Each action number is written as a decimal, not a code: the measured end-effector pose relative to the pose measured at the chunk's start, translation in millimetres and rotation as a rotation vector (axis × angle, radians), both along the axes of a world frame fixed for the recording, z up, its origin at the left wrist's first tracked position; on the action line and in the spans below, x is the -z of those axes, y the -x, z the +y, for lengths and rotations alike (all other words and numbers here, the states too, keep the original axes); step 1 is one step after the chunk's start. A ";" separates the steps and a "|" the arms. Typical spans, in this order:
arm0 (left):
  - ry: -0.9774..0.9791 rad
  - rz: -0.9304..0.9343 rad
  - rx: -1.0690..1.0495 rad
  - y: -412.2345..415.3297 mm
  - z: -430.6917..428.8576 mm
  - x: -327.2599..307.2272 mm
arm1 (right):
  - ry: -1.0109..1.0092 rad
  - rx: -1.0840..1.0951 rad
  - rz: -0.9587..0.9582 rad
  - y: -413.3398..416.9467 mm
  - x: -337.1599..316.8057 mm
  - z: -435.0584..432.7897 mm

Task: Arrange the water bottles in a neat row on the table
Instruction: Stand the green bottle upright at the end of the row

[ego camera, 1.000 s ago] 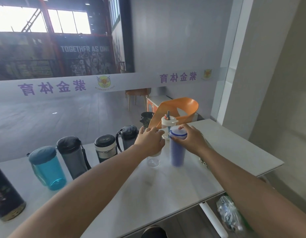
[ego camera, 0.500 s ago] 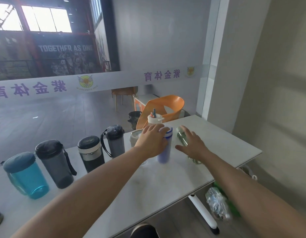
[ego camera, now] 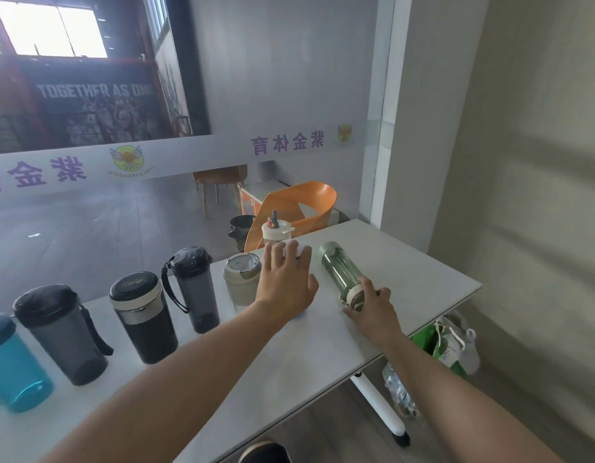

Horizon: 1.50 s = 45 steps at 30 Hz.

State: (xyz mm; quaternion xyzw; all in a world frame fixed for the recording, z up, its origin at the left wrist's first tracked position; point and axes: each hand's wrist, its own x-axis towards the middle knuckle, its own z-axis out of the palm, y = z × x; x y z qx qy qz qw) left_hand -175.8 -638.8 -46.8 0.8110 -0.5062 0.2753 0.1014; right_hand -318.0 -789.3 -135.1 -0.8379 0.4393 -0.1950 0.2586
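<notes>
Water bottles stand in a loose row along the desk (ego camera: 419, 279): teal bottle (ego camera: 15, 362), grey bottle (ego camera: 64, 339), black bottle (ego camera: 144, 317), strapped bottle (ego camera: 197, 289) and cream bottle (ego camera: 239, 282), all upright.

The straw-lid bottle (ego camera: 275, 230) stands behind the line. The green bottle (ego camera: 339, 270) lies on its side near the right end, translucent, with its cap end toward the person.

Right hand (ego camera: 373, 310): grip closed round the cap end of the green bottle. Left hand (ego camera: 284, 284): fingers straight and spread, resting on a bottle it largely hides, holding nothing.

Judged step: stand the green bottle up. Recommended: lift by the cap end, swing the base down, set it just beside the hidden bottle and level with the row, while the left hand steadies that neighbour against a knock.
</notes>
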 end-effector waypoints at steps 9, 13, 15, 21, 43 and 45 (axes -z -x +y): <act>-0.062 0.034 0.038 8.7 -19.1 -4.7 | 0.093 -0.016 -0.118 17.4 -60.3 -15.9; -0.091 0.098 0.024 6.3 -24.3 -7.9 | 0.182 -0.036 -0.185 10.0 -108.9 -17.5; -0.080 0.118 0.030 5.8 -24.3 -9.3 | 0.205 -0.046 -0.220 -0.5 -125.5 -14.0; -0.069 0.124 0.061 0.4 -21.6 -13.8 | 0.216 -0.067 -0.247 -28.4 -148.9 -13.6; -0.040 0.032 0.146 -0.5 12.6 -30.0 | 0.339 0.032 -0.076 -22.1 -155.6 0.2; -0.021 0.010 0.144 -0.3 27.1 -44.0 | 0.450 0.047 -0.143 -22.4 -167.6 9.3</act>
